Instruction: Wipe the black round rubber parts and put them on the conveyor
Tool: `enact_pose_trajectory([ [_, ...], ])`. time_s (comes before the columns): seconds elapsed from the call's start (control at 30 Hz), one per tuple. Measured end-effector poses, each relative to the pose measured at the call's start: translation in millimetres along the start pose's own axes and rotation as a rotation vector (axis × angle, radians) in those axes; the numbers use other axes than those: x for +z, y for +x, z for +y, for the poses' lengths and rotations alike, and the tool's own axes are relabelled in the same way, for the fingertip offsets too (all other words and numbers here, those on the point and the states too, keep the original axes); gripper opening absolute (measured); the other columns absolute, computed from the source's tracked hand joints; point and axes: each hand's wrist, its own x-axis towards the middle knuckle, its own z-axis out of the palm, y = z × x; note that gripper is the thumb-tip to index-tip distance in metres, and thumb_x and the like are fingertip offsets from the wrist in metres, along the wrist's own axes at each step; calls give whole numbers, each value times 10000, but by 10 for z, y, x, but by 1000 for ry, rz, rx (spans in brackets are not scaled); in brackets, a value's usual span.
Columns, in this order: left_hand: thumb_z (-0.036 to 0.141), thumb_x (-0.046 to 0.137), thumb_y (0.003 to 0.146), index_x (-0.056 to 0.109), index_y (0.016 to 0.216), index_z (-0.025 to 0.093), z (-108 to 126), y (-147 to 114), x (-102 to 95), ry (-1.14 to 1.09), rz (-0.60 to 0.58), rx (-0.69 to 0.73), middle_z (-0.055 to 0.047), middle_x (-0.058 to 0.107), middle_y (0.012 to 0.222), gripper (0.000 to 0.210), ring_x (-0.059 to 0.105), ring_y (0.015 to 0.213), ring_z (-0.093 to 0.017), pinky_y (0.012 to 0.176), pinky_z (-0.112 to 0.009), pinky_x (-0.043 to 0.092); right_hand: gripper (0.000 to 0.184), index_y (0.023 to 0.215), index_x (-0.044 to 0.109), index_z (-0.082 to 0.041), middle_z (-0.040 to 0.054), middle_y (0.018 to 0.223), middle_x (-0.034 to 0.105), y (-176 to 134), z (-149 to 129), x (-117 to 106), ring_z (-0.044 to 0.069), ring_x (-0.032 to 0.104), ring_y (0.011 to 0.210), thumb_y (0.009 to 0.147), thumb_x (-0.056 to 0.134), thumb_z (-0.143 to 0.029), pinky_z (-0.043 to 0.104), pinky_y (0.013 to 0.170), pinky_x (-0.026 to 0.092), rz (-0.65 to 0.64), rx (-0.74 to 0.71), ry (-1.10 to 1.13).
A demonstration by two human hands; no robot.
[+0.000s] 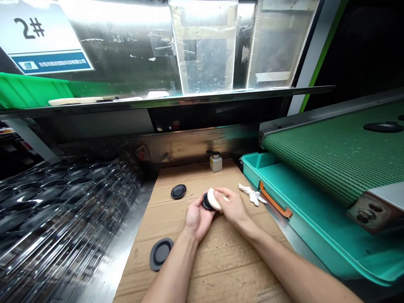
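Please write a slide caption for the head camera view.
Left hand holds a black disc, right hand a cream pad, close together above a cardboard sheet.

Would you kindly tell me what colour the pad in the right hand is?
The pad in the right hand is creamy white, seen in the head view.

White sign [50,40]: large "2#", above the green bin [33,90];
Blue band [63,62]: Chinese lettering ending "有限公司", just above the bin;
Yellow label [211,161]: unreadable, right of the bin
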Motion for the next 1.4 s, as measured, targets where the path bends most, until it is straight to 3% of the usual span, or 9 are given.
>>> enact_pose_trajectory([
  [0.17,242,423,939,632,991,90,-48,17,-20,-26,60,36,-151,664,1070,263,650,991,-225,928,-371,527,370,1158,678,-228,52,1063,695,-190,-83,142,228,645,964,892,536,-441,316,844,507,-120,-75,-167],
  [0.27,227,402,946,619,976,81,-17,32,-47,-28,53,43,-171,656,1074,264,651,994,-237,913,-394,535,335,1144,682,-277,37,1021,707,-66,-60,-35,228,647,955,907,512,-440,313,847,486,-2,-83,-433],
  [0.43,261,428,942,574,1062,90,51,11,-50,-26,70,14,-185,593,1239,255,611,1094,-329,866,-474,547,335,1123,676,-256,31,1033,702,187,58,-350,218,633,965,926,470,-432,303,851,450,158,-53,-610],
  [0.67,339,417,943,528,1168,115,124,-83,-21,-60,10,-18,-192,579,1268,336,603,1107,-329,745,-376,556,273,857,730,-232,46,883,698,182,113,-362,206,605,880,898,504,-380,290,826,379,-27,-115,-855],
  [0.8,332,398,927,486,1233,124,123,-123,25,-15,-44,-12,-226,580,1252,380,602,1112,-329,772,-401,535,268,868,719,-224,50,885,675,176,125,-343,184,588,858,904,496,-366,263,788,369,-50,-136,-902],
  [0.9,338,492,900,458,1271,130,50,-162,83,209,-69,86,-213,611,1209,427,604,1112,-300,819,-383,516,271,894,715,-223,50,899,666,182,115,-351,179,587,853,912,488,-370,255,759,367,-53,-124,-903],
  [1.03,293,743,749,379,1365,193,-150,-253,170,800,-99,475,-137,623,1219,722,570,1163,-245,1019,-391,421,264,893,711,-227,52,901,658,195,68,-374,180,587,838,921,488,-366,259,707,355,-75,-88,-913],
  [1.17,247,792,688,249,1448,282,-296,-358,234,1259,-227,779,-71,603,1253,935,528,1211,-218,1105,-411,346,238,901,703,-227,48,895,655,220,52,-413,171,582,801,934,493,-334,255,660,341,-140,-65,-916],
  [1.4,360,804,683,74,1498,284,-294,-376,202,1464,-290,896,-75,606,1248,1097,527,1203,-219,1079,-425,387,267,930,702,-228,61,900,656,239,101,-443,173,585,819,947,490,-387,242,711,366,-203,-73,-895],
])
